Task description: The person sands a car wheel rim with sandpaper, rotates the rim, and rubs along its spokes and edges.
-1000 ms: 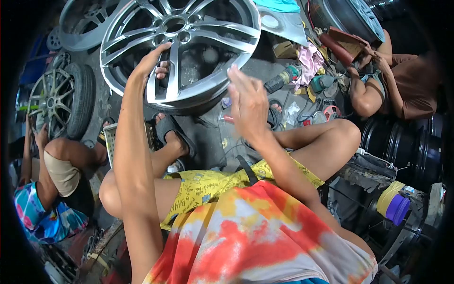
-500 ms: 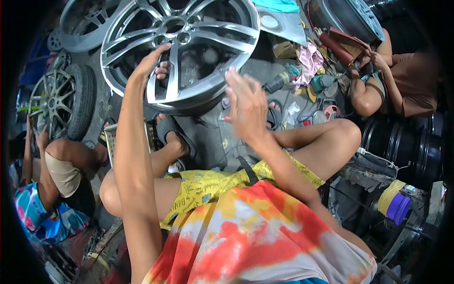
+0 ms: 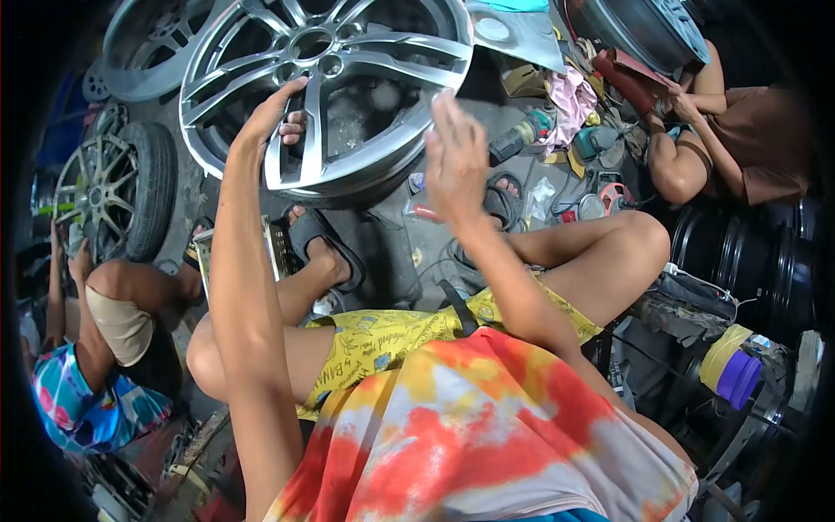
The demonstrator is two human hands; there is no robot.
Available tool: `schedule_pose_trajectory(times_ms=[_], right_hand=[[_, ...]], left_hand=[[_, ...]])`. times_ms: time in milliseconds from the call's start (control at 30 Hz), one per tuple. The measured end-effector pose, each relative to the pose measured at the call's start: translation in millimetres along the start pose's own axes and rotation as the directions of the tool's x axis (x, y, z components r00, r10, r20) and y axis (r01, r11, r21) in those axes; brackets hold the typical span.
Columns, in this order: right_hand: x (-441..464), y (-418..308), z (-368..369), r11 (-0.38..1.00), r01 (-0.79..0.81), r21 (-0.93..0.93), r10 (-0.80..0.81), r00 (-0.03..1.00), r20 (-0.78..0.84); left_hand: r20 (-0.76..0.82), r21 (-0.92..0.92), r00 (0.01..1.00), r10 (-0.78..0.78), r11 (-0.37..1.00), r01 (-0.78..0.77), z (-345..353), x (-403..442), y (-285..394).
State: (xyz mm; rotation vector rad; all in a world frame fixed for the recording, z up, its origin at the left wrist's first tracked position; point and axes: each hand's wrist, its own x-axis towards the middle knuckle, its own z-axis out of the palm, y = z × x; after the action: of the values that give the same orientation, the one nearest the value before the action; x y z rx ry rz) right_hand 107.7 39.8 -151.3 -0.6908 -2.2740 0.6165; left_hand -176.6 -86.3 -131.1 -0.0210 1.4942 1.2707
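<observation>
A silver multi-spoke alloy wheel rim (image 3: 387, 161) stands tilted in front of me, its face turned up toward me. My left hand (image 3: 277, 117) is wrapped around a lower spoke, thumb on the face and fingers showing through the gap. My right hand (image 3: 458, 165) is raised beside the right edge of the rim, palm facing inward and fingers stretched out close together. Its fingertips are near the outer lip; whether they touch it I cannot tell. Slight blur covers that hand, and nothing in it can be made out.
A person at left handles a spoked wheel (image 3: 100, 196) beside a tyre (image 3: 152, 191). At right another person's hands hold a reddish-brown sheet (image 3: 622, 78). Power tools (image 3: 526, 130), a pink cloth (image 3: 570, 109) and a basket (image 3: 204, 257) lie about. Dark rims (image 3: 731, 261) line the right side.
My right hand has moved up and slightly right along the edge of the rim, and is less blurred. My left hand keeps its grip on the spoke.
</observation>
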Motion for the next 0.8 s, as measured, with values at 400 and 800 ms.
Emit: schedule_pose_trajectory(times_ms=[400,800], right_hand=[[-14.6,-1.5,24.7,0.966,0.023,0.256,0.005,0.994,-0.107],[-41.1,1.0,-34.8,0.962,0.134,0.238,-0.184,0.961,0.207]], left_hand=[[-0.061,-0.041,0.998,0.017,0.999,-0.020,4.0,0.5,1.0],[0.022,-0.011,1.000,0.020,1.000,-0.020,-2.0,1.4,-1.1]])
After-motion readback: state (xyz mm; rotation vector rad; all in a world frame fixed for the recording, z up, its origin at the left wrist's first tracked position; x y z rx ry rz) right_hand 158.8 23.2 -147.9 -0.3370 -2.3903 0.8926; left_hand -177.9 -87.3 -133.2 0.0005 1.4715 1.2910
